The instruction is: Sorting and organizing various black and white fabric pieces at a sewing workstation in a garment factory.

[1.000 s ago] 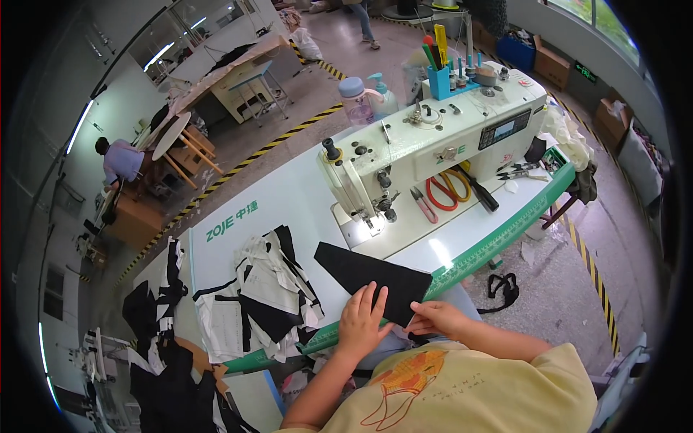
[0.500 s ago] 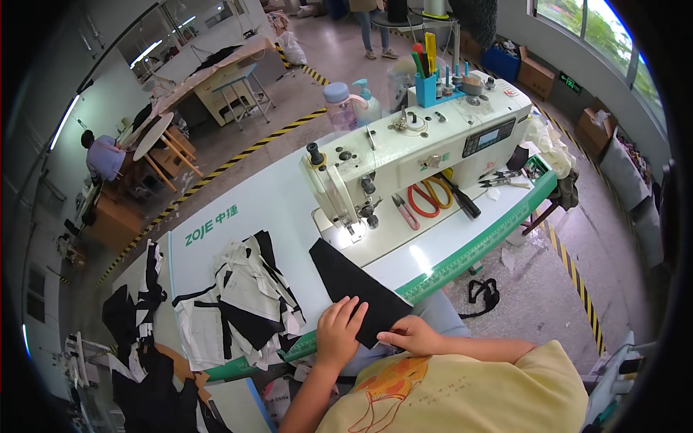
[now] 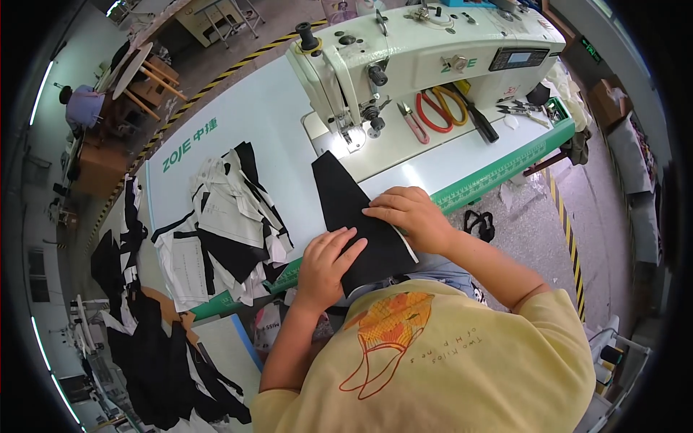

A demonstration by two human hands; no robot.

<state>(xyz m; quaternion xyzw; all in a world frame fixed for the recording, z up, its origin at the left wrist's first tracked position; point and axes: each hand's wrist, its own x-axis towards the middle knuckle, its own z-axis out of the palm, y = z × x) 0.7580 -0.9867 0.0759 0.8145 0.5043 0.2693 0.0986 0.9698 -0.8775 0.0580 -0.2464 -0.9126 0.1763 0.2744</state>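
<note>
A black fabric piece (image 3: 350,206) lies on the white sewing table, its narrow end close to the lit needle area of a white sewing machine (image 3: 426,65). Its wide end hangs over the front edge toward my lap. On its lower left part rests my left hand (image 3: 325,268), fingers spread. My right hand (image 3: 413,218) lies over the right edge of the cloth with fingers stretched flat; its thumb is hidden. A pale strip shows along the fabric's right edge below that hand.
Left of the fabric is a pile of black and white cut pieces (image 3: 227,224). Red-handled snips (image 3: 414,124), red-and-yellow scissors (image 3: 437,110) and a black-handled tool (image 3: 480,119) lie under the machine arm. More dark cloth (image 3: 155,361) hangs at lower left. A person (image 3: 85,108) sits far left.
My right hand has moved from the fabric's near corner up onto its right edge. The fabric has turned to point more straight away from me. The view has tilted downward.
</note>
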